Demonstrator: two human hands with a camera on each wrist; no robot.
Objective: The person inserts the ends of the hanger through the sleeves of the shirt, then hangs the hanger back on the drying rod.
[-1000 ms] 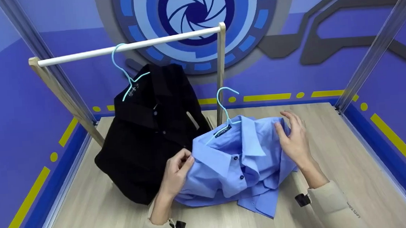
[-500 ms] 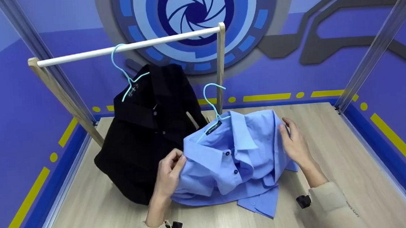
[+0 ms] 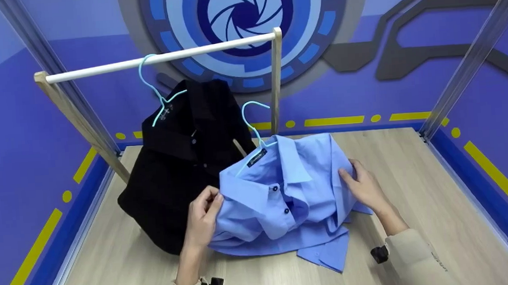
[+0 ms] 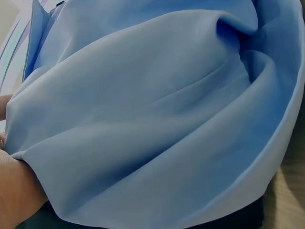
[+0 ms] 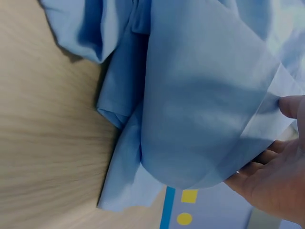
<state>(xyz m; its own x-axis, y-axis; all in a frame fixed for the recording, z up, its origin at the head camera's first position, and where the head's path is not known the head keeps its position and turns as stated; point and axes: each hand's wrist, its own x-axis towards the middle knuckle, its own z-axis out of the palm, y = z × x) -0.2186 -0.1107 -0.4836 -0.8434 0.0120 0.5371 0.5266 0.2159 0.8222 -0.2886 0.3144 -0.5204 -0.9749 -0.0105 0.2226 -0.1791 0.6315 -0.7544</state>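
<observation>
A light blue collared shirt [image 3: 313, 156] with dark buttons is held up over the table on a mint-green hanger [image 3: 248, 120], whose hook stands free in the air. My left hand [image 3: 202, 217] pinches the shirt's left shoulder between thumb and curled fingers; in the left wrist view the blue cloth [image 4: 143, 105] fills most of the picture. At the other shoulder, my right hand [image 3: 366, 187] grips the sleeve side, thumb in front and fingers behind, as the right wrist view shows at the cloth's edge [image 5: 267, 114]. The lower shirt and a cuff [image 3: 326, 251] lie folded on the wood.
A black shirt [image 3: 171, 179] hangs on another mint-green hanger [image 3: 154, 84] from the white rail [image 3: 203, 50] of a wooden rack [image 3: 77, 114], close beside the blue shirt. Blue patterned walls [image 3: 410, 82] enclose the light wood table [image 3: 427, 184] at the back and sides.
The blue shirt and its hanger have moved left and slightly up, nearer the rack. My left hand has shifted left with it; my right hand has slid a little lower along the shoulder side.
</observation>
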